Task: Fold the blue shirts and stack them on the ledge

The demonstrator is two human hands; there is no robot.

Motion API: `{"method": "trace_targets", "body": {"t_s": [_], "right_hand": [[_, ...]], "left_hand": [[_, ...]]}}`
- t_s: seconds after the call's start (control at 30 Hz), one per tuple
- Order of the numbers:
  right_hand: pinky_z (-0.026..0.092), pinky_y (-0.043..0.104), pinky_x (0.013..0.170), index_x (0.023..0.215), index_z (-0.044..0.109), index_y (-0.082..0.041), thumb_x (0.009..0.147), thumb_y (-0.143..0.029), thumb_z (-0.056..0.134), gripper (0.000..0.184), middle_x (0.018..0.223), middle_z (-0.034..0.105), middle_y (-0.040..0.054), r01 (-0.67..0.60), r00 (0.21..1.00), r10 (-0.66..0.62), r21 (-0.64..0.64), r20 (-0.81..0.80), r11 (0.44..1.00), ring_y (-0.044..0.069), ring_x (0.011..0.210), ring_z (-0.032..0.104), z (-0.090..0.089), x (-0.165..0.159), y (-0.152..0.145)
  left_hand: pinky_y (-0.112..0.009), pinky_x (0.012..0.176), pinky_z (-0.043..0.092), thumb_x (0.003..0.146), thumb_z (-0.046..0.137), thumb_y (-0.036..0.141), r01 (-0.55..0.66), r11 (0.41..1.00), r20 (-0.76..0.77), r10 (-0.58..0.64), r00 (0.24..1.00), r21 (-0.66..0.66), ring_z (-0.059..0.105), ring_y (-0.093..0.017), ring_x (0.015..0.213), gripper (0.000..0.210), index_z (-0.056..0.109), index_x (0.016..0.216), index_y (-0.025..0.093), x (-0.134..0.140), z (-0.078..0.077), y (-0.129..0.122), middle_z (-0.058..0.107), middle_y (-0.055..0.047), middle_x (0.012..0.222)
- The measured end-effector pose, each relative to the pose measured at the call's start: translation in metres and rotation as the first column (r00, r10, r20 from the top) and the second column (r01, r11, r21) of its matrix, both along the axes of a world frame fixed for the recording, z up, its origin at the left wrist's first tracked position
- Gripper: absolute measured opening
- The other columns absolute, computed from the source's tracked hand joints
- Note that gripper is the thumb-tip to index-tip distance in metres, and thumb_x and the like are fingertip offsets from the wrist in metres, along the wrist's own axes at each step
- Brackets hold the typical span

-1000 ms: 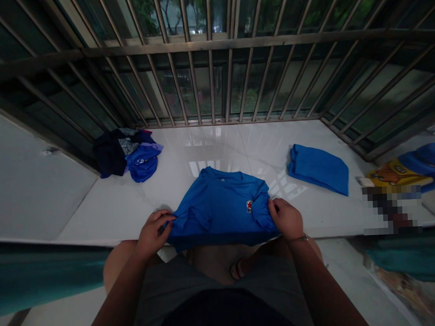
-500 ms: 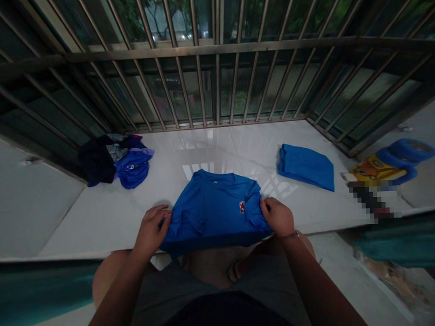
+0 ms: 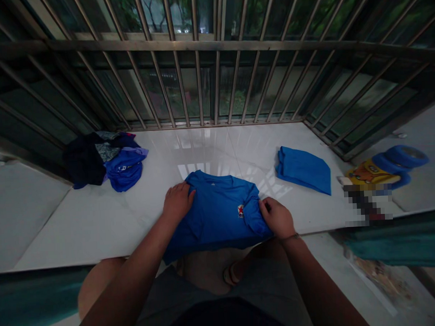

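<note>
A blue T-shirt (image 3: 219, 211) with a small red-and-white badge lies partly folded on the white tiled ledge (image 3: 97, 221), its lower part hanging over the front edge. My left hand (image 3: 176, 202) rests flat on the shirt's upper left corner by the collar. My right hand (image 3: 276, 217) pinches the folded right side of the shirt near the badge.
A folded blue garment (image 3: 303, 170) lies to the right on the ledge. A heap of dark and blue clothes (image 3: 104, 159) sits at the back left. Metal window bars (image 3: 199, 77) close off the far side. A yellow and blue cartoon object (image 3: 383, 167) is at far right.
My left hand left the shirt's lower left edge and moved up and right onto the collar corner. My right hand kept its hold on the right side.
</note>
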State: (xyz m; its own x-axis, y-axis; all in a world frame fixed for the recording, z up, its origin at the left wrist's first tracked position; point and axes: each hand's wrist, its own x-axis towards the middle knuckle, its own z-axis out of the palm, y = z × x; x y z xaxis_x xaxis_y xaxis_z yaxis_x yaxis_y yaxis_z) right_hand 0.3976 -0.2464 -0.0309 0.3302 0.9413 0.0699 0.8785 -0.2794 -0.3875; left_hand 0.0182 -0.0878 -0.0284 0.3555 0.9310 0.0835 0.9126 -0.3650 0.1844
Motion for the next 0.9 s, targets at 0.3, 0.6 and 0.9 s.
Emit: {"method": "trace_targets", "body": {"t_s": [0.3, 0.6, 0.9], "right_hand": [[0.052, 0.034, 0.082, 0.139, 0.069, -0.018, 0.113, -0.055, 0.064, 0.046, 0.116, 0.084, 0.0163, 0.002, 0.999, 0.01, -0.224, 0.052, 0.975, 0.03, 0.107, 0.081, 0.023, -0.006, 0.07], [0.052, 0.031, 0.086, 0.115, 0.079, -0.019, 0.108, -0.034, 0.069, 0.02, 0.115, 0.086, 0.0153, -0.013, 0.998, 0.025, -0.218, 0.049, 0.976, 0.028, 0.107, 0.08, 0.04, 0.017, 0.134], [0.056, 0.034, 0.091, 0.124, 0.071, -0.02, 0.111, -0.036, 0.057, 0.025, 0.125, 0.084, 0.0154, 0.137, 0.991, -0.136, 0.051, -0.014, 0.989, 0.027, 0.106, 0.079, 0.096, 0.043, 0.2]], "left_hand": [[-0.049, 0.113, 0.055, 0.106, 0.071, 0.046, -0.158, 0.986, 0.145, 0.165, 0.975, -0.057, 0.066, -0.04, 0.136, 0.042, 0.073, 0.137, 0.018, 0.021, 0.012, 0.04, 0.07, -0.021, 0.144], [-0.036, 0.086, 0.057, 0.081, 0.085, 0.029, -0.166, 0.918, 0.438, 0.323, 0.839, -0.359, 0.074, -0.027, 0.089, 0.019, 0.069, 0.074, 0.024, 0.011, 0.018, 0.1, 0.075, -0.004, 0.078], [-0.028, 0.073, 0.053, 0.084, 0.083, 0.044, -0.16, 0.944, 0.696, 0.321, 0.643, -0.288, 0.067, -0.019, 0.077, 0.026, 0.069, 0.089, 0.022, 0.018, 0.093, 0.14, 0.072, 0.0, 0.081]]}}
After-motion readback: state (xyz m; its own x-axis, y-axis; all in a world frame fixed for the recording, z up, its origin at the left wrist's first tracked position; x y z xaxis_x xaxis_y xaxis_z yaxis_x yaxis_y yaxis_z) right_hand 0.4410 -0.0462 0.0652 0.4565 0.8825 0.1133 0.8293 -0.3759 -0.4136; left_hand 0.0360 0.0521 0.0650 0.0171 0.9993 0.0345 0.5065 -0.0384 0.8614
